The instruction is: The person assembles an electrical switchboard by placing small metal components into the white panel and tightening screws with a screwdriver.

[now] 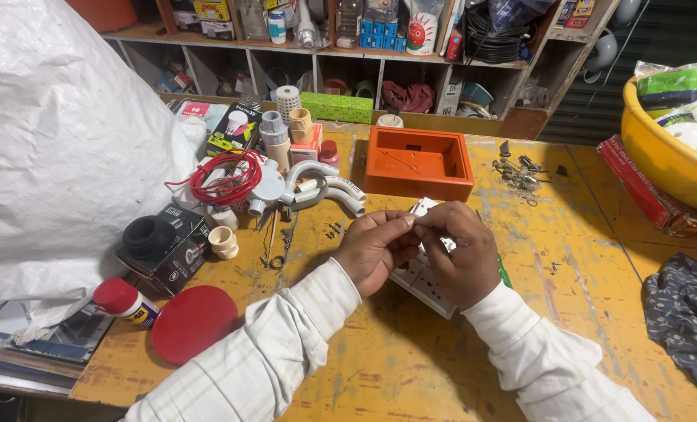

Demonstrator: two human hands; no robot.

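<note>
My left hand (pixel 376 250) and my right hand (pixel 459 254) meet over a white switch-and-socket plate (pixel 420 281) lying on the yellow wooden table (pixel 411 359). The fingertips of both hands pinch a small pale part between them, just above the plate's far end. What the small part is stays too tiny to tell. A green-handled tool (pixel 504 273) pokes out from under my right hand. An open orange plastic box (pixel 417 162) sits just beyond my hands.
Left of the hands lie white pipe bends (pixel 329 191), a red wire coil (pixel 225 184), black boxes (pixel 169 246), a red lid (pixel 194 322) and a big white sack (pixel 59 148). Loose screws (pixel 519 176) lie behind right. A yellow tub (pixel 665 156) and dark cloth (pixel 688 312) sit at the right.
</note>
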